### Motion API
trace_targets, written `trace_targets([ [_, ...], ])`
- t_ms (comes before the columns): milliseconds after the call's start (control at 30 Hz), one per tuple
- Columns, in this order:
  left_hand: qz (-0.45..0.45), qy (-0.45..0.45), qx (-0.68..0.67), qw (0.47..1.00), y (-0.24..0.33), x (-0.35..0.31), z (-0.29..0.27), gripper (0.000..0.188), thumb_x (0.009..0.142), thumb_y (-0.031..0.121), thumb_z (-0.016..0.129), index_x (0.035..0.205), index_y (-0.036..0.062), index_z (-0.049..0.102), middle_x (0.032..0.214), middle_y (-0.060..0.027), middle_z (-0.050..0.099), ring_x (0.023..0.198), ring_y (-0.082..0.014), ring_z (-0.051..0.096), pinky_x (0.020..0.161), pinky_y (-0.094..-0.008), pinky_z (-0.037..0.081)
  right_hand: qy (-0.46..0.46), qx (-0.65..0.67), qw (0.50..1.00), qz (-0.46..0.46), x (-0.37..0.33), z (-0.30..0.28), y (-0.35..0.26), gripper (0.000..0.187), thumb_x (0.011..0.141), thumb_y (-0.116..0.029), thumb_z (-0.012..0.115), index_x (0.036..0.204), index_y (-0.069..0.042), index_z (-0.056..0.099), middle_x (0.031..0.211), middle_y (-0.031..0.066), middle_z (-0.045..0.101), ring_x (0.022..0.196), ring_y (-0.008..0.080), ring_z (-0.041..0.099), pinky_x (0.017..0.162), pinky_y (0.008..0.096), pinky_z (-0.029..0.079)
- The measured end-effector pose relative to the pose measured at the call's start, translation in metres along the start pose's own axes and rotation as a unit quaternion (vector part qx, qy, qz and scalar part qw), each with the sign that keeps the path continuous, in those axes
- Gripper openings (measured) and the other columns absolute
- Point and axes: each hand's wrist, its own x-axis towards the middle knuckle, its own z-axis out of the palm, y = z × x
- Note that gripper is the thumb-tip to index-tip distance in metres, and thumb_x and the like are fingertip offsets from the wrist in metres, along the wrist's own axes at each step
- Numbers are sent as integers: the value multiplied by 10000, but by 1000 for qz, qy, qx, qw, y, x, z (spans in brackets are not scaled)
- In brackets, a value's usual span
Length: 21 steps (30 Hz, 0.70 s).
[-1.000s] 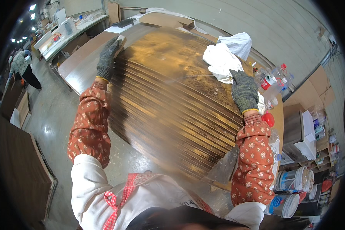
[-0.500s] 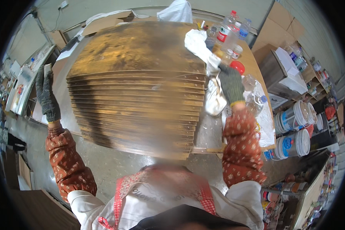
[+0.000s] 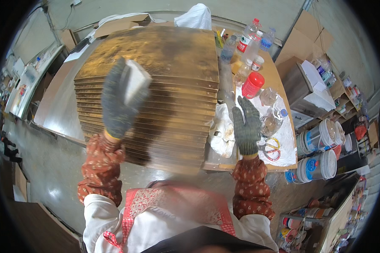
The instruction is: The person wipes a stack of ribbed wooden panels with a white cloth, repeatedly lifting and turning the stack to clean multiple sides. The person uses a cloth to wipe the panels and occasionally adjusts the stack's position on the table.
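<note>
In front of me is a tall stack of flat boards (image 3: 173,55), golden brown with dark blotches on top. My left hand (image 3: 116,101), in a dark grey knit glove, is closed around a flat white block (image 3: 137,82) and hovers over the front left of the stack; motion blurs it. My right hand (image 3: 247,130), in the same kind of glove, has its fingers apart and holds nothing. It is right of the stack, beside a crumpled white cloth (image 3: 223,130) with brown stains. Scissors (image 3: 271,149) with red and yellow handles lie just right of that hand.
A red jar (image 3: 253,85) and several clear plastic bottles (image 3: 228,49) stand on the table's right side. White paper (image 3: 287,143) covers its right corner. Past that edge are white buckets (image 3: 321,164) and a grey cabinet (image 3: 297,90). A white bag (image 3: 193,17) sits behind the stack.
My left hand has swung right from beyond the table's left side to the stack. My right hand has let go of the white cloth and drawn nearer; the cloth now lies beside the stack.
</note>
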Motion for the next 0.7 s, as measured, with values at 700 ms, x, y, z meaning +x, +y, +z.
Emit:
trace_targets([
  [700, 71, -90, -43, 993, 38, -85, 67, 636, 780, 171, 717, 1369, 64, 502, 1398, -223, 494, 1246, -436, 508, 1053, -512, 418, -144, 450, 857, 204, -15, 43, -95, 520, 889, -50, 654, 1353, 42, 438, 1247, 158, 549, 1127, 236, 567, 965, 342, 478],
])
